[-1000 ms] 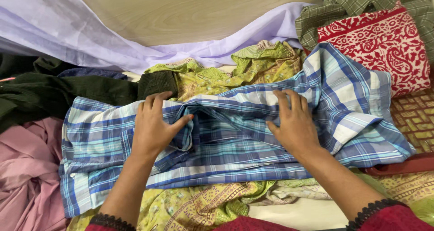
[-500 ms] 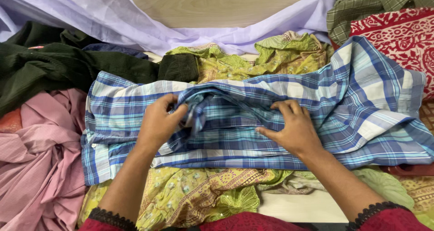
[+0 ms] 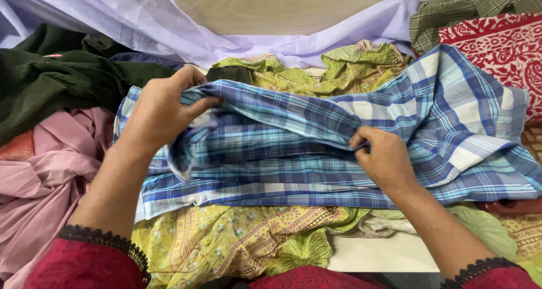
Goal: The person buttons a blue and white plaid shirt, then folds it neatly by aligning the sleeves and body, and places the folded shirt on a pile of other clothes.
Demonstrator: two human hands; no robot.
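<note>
Both hands, left hand (image 3: pixel 158 111) and right hand (image 3: pixel 384 159), pinching blue plaid shirt (image 3: pixel 316 153).

You're looking down at a pale wood-grain panel (image 3: pixel 293 6) running across the top, lit evenly and softly with no hard shadows. Below it a lilac sheet (image 3: pixel 186 26) drapes across, and a cream surface (image 3: pixel 378 252) shows through low at the middle, between heaps of cloth

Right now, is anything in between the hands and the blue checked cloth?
No. The left hand grips a fold of the blue plaid cloth directly, and the right hand pinches another fold. Nothing visible lies between them.
</note>
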